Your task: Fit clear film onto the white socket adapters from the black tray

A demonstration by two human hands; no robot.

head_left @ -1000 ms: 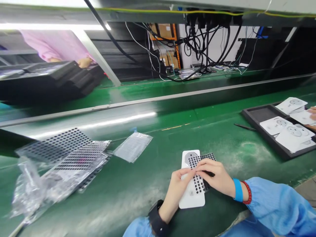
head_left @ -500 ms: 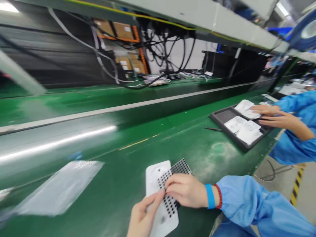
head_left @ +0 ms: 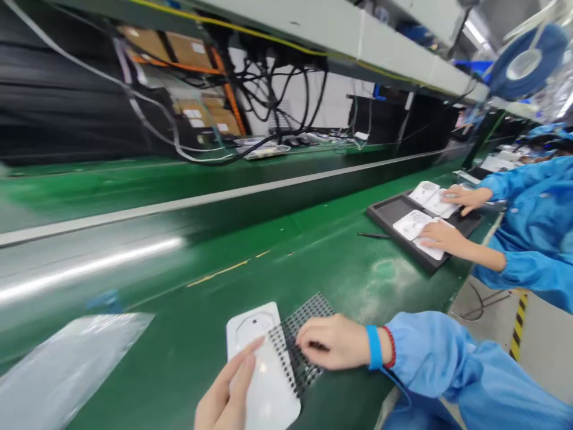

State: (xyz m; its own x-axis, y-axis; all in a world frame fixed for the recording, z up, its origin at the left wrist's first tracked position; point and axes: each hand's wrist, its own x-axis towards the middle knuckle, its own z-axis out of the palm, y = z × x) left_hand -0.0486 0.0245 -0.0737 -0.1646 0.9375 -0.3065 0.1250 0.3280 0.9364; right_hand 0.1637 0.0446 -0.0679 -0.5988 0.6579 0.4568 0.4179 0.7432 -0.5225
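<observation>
A white plate with rounded corners (head_left: 264,382) lies on the green bench at the bottom centre. Over its right edge lies a clear sheet with rows of black dots (head_left: 308,316). My right hand (head_left: 333,343), with a blue band and red bracelet at the wrist, rests on the sheet's right part, fingers curled and pressed together; anything in the pinch is too small to name. My left hand (head_left: 230,388) is over the plate's left side, its thumb and forefinger close together with the forefinger tip near the sheet's left edge. What its fingertips hold, if anything, cannot be made out.
A clear plastic bag (head_left: 85,358) lies at the left. Further right, another person's hands touch white pieces in a black tray (head_left: 403,245), with dark tweezers (head_left: 373,235) beside it. A metal rail (head_left: 215,197) crosses the bench; black cables (head_left: 273,89) hang behind it.
The view has shifted to the right. My hands have moved apart, and more of the white plate shows between them. The other person's hands have separated over the tray.
</observation>
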